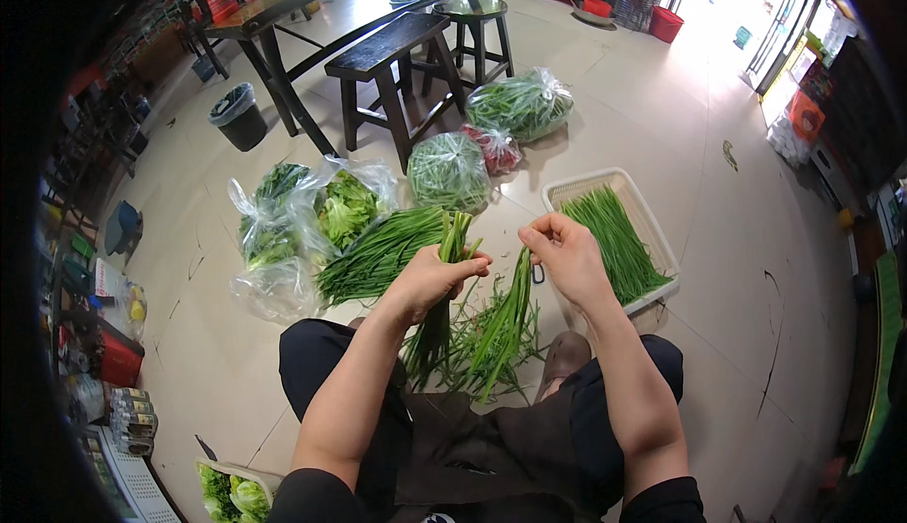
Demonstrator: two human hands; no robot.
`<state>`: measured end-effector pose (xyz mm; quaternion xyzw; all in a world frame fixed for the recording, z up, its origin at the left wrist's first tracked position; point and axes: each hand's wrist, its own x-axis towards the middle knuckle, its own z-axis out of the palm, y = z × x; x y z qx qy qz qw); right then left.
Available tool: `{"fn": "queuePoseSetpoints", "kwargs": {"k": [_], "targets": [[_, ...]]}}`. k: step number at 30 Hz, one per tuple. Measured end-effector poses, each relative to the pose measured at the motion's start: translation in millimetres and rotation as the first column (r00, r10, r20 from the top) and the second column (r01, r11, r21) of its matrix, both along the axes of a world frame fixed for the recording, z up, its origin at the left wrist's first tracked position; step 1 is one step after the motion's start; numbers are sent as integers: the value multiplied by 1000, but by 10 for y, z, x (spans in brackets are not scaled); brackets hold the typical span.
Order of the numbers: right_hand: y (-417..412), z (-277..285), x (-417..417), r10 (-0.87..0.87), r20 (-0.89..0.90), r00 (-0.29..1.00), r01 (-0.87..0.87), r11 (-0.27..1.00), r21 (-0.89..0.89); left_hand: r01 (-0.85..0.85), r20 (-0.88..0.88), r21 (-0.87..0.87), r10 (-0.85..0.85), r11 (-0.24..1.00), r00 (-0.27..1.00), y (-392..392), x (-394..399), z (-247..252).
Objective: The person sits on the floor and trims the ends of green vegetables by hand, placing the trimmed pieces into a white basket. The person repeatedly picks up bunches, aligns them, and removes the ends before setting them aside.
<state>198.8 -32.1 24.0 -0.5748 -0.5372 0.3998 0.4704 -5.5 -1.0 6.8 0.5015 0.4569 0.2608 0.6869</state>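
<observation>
A bunch of garlic chives (454,237) is gripped in my left hand (425,278), its pale cut ends up and its leaves hanging down. My right hand (570,257) pinches a few loose chive stalks (516,310) by their upper ends, apart from the bunch. Under both hands, a scatter of chive trimmings (468,342) covers the floor between my feet. To the left lies a large pile of chives (386,254). On the right, a white plastic basket (657,229) holds neatly aligned chives (611,243). A small dark loop (538,274) shows beside my right hand; what it belongs to is hidden.
Clear plastic bags of leafy greens (347,204) stand at the left. Ahead are bagged green vegetables (448,172), a small bag of red produce (496,149) and another bag of greens (521,106). Beyond stand a wooden bench (390,45) and a lined bin (239,119).
</observation>
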Motion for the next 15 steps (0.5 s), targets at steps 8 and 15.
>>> {"fn": "queuePoseSetpoints", "kwargs": {"k": [8, 15], "targets": [[20, -43, -25, -6, 86, 996, 8, 1000, -24, 106, 96, -60, -100, 993, 990, -111, 151, -17], [56, -135, -53, 6, -101, 995, -17, 994, -110, 129, 72, -42, -126, 991, 989, -212, 234, 44]]}}
